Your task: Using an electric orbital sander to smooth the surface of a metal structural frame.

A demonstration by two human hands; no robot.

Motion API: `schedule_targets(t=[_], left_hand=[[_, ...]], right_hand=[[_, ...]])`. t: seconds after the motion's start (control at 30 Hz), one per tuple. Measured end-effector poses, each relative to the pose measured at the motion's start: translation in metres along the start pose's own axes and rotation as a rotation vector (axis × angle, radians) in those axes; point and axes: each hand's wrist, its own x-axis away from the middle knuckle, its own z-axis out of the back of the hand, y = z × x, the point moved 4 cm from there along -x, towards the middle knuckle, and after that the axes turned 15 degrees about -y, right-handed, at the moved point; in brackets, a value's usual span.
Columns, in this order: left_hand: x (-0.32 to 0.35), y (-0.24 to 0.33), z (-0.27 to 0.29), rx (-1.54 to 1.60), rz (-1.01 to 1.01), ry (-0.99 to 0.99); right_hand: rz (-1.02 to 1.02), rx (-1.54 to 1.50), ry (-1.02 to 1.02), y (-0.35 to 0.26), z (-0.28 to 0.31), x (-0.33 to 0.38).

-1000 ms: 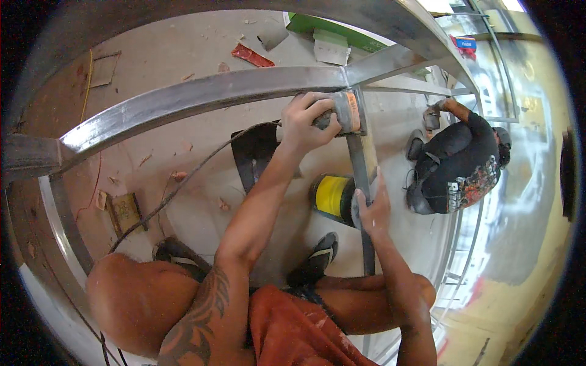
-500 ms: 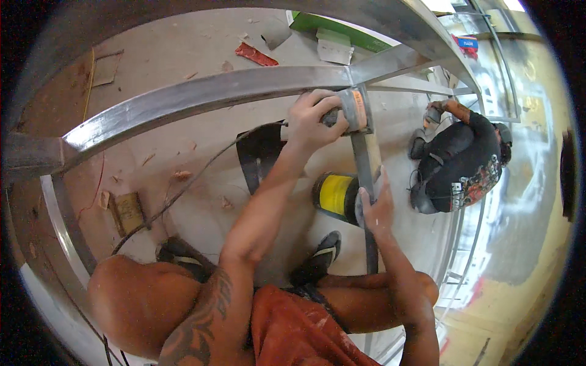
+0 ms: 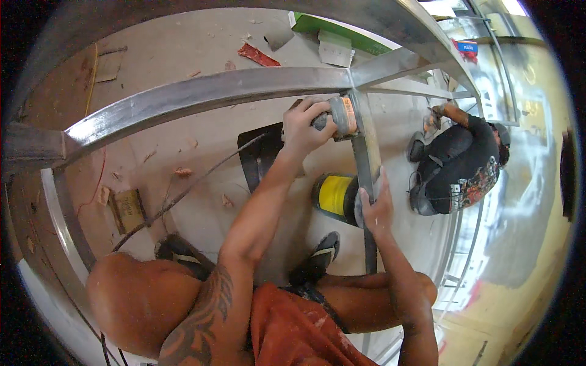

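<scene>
My left hand (image 3: pixel 307 127) is wrapped round a grey electric sander (image 3: pixel 342 117) with an orange label and a cord. The sander's flat pad faces the side of a metal post (image 3: pixel 368 174), just below the corner where it meets a long shiny crossbar (image 3: pixel 207 89). Lower on the same post is my right hand (image 3: pixel 378 206), its thumb on one side and its fingers on the other. The sander's pad face is turned from view, so I cannot tell how firmly it touches the metal.
Behind the post stands a dark bucket with a yellow label (image 3: pixel 336 194). The cord (image 3: pixel 189 192) runs over the floor near my foot. A black sheet (image 3: pixel 257 152), a red scrap (image 3: pixel 259 55) and a block (image 3: pixel 127 210) lie about. At right a co-worker (image 3: pixel 461 165) crouches with a tool.
My left hand and the sander have shifted slightly left and down, away from the frame corner. My right hand keeps its place on the post.
</scene>
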Motion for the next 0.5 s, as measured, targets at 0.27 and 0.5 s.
schedule_targets(t=[0.27,0.5], left_hand=[[0.018,0.000,0.000,-0.033,-0.015,-0.018],[0.002,0.017,-0.004,-0.029,-0.038,-0.069]], right_hand=[[0.005,-0.059,-0.014,0.002,-0.002,-0.001],[0.019,-0.020,0.012,-0.001,0.004,0.000]])
